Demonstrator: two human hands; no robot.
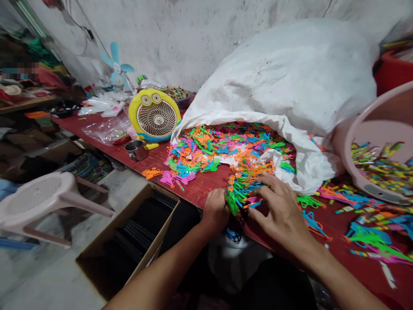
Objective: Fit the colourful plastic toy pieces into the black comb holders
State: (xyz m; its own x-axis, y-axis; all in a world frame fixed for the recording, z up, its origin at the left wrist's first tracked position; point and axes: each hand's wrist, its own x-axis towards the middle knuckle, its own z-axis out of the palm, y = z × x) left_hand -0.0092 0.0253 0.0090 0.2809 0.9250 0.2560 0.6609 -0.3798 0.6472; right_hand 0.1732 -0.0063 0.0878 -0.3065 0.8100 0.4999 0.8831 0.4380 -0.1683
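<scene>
A bunch of small plastic toy pieces (pixel 240 189) in green, orange and blue stands at the table's front edge, between my hands. My left hand (pixel 217 211) is closed against the bunch's left side, its fingertips mostly hidden. From the right, my right hand (pixel 280 211) curves its fingers and thumb around the pieces. Black netting (pixel 237 232) hangs below the bunch; how it joins the bunch is unclear. Just behind, more of these flat toy pieces (pixel 206 146) spill from the mouth of a large white sack (pixel 284 77).
On the red table (pixel 200 183) are a yellow fan (pixel 158 120) and a metal cup (pixel 136 150). At right, a tipped pink tub (pixel 380 116) holds small wrapped sticks, with loose toys (pixel 371 237) before it. A cardboard box (pixel 93 258) and plastic stool (pixel 41 198) stand below left.
</scene>
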